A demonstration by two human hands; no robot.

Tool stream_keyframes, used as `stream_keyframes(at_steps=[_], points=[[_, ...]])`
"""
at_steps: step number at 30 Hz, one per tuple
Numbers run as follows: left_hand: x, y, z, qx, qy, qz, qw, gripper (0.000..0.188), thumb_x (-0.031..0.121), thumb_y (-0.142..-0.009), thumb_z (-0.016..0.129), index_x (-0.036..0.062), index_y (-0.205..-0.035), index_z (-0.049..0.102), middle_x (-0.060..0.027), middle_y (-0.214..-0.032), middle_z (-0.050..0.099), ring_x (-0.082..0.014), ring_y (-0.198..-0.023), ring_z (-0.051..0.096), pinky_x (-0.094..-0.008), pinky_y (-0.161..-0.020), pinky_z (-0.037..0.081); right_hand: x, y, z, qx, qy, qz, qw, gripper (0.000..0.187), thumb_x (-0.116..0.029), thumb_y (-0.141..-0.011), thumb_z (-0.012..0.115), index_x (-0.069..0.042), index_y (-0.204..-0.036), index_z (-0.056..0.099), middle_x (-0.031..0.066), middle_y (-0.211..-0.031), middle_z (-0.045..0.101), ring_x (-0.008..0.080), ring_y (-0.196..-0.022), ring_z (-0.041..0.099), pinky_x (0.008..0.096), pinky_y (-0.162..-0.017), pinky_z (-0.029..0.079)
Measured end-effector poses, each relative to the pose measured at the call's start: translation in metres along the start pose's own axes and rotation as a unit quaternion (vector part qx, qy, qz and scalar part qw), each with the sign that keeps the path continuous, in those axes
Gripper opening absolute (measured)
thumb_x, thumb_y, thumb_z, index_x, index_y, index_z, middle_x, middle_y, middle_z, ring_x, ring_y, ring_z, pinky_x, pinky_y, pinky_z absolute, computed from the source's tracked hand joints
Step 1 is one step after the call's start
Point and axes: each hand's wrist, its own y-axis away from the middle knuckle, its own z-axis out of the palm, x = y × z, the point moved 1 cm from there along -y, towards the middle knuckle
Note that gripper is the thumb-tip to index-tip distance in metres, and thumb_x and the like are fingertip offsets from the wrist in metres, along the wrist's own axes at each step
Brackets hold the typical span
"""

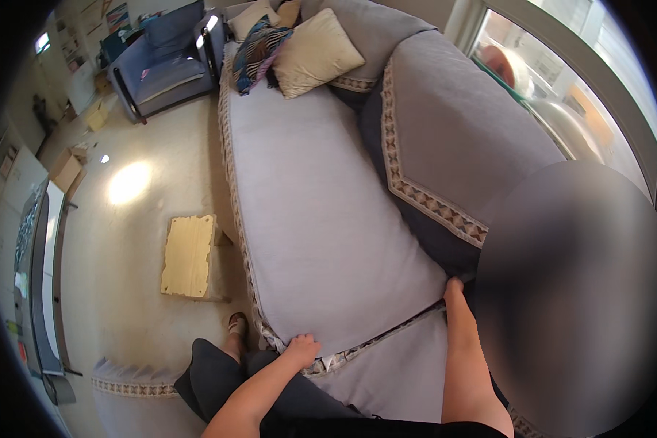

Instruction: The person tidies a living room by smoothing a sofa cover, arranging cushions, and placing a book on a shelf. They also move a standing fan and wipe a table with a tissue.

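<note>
Left hand [301,349] clenched on the trimmed front edge of a grey quilted sofa cover [321,219], fingers curled tight over the patterned border. Right hand [454,289] pushed into the gap between seat and backrest, fingers hidden, grip impossible to tell. Beyond, wooden stool [189,255] on the floor, cream cushion [315,52], striped cushion [259,50], blue armchair [166,58].
</note>
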Motion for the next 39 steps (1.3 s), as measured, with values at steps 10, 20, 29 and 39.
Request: stream_keyframes(at_steps=[10, 20, 29, 39], points=[[-0.002, -0.004, -0.003, -0.007, 0.018, 0.019, 1.0, 0.026, 0.01, -0.08, 0.047, 0.0125, -0.103, 0.06, -0.0178, -0.108, 0.052, -0.0353, -0.105, 0.051, -0.0434, -0.087, 0.044, -0.006, 0.08, -0.019, 0.17, -0.204, 0.094, 0.96, 0.024, -0.01, -0.088, 0.046, 0.003, -0.107, 0.05, 0.0245, -0.096, 0.063, 0.0378, -0.088, 0.063, 0.0457, -0.078, 0.05], [-0.004, -0.002, -0.005, -0.052, 0.028, 0.015, 0.998, 0.033, 0.002, -0.071, 0.059, 0.012, -0.103, 0.061, -0.0159, -0.114, 0.049, -0.0346, -0.109, 0.048, -0.0426, -0.09, 0.043, -0.077, 0.283, -0.056, 0.265, -0.162, -0.43, 0.848, 0.061, 0.002, -0.056, 0.06, -0.001, -0.115, 0.046, 0.0199, -0.121, 0.047, 0.0382, -0.112, 0.044, 0.0458, -0.095, 0.036], [-0.03, 0.044, -0.012, 0.081, 0.001, 0.053, 0.995, 0.024, 0.004, -0.076, 0.053, 0.011, -0.097, 0.063, -0.0127, -0.103, 0.054, -0.0312, -0.105, 0.049, -0.0433, -0.087, 0.042, -0.147, 0.335, -0.05, 0.066, -0.086, -0.559, 0.822, 0.023, -0.008, -0.064, 0.063, -0.009, -0.086, 0.06, 0.0099, -0.095, 0.058, 0.0313, -0.091, 0.055, 0.0424, -0.078, 0.046], [-0.058, 0.051, 0.0, 0.105, 0.084, -0.079, 0.988, 0.021, 0.007, -0.076, 0.051, 0.0017, -0.087, 0.067, -0.0203, -0.096, 0.064, -0.0356, -0.092, 0.061, -0.0445, -0.076, 0.051, -0.158, 0.378, -0.033, 0.039, -0.005, -0.651, 0.758, 0.034, -0.018, -0.069, 0.064, -0.013, -0.102, 0.057, 0.0079, -0.1, 0.057, 0.0291, -0.092, 0.055, 0.0392, -0.079, 0.047]])
